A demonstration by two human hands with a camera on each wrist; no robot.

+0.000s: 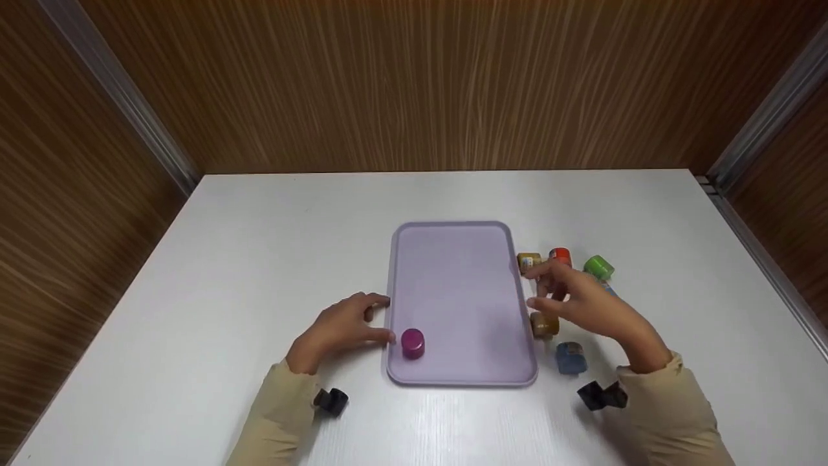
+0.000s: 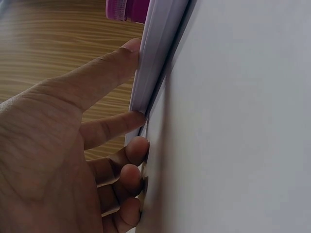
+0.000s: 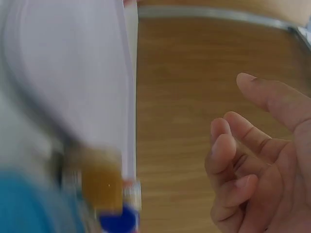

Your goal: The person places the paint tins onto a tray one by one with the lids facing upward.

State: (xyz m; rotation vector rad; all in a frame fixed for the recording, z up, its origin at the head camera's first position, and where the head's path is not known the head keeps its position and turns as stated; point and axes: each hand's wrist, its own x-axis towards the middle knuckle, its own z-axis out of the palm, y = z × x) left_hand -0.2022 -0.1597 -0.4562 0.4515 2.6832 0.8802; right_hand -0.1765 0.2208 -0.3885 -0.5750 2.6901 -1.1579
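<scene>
A lilac tray (image 1: 456,285) lies flat on the white table. Near its front left corner stands a small magenta jar (image 1: 413,343). My left hand (image 1: 339,327) is at the tray's left edge; in the left wrist view its thumb (image 2: 127,53) and forefinger touch the side of the rim. My right hand (image 1: 585,304) hovers above the tray's right side and the small jars there, fingers loosely bent, holding nothing. Around it are an amber jar (image 1: 544,325), a yellow jar (image 1: 528,261), a red jar (image 1: 560,255) and a green jar (image 1: 599,266).
A blue jar (image 1: 571,358) lies nearer the front, right of the tray. Another blue one (image 1: 608,287) is mostly hidden behind my right hand. Wood-grain panels (image 1: 440,84) rise behind the white table (image 1: 259,246) and on both sides.
</scene>
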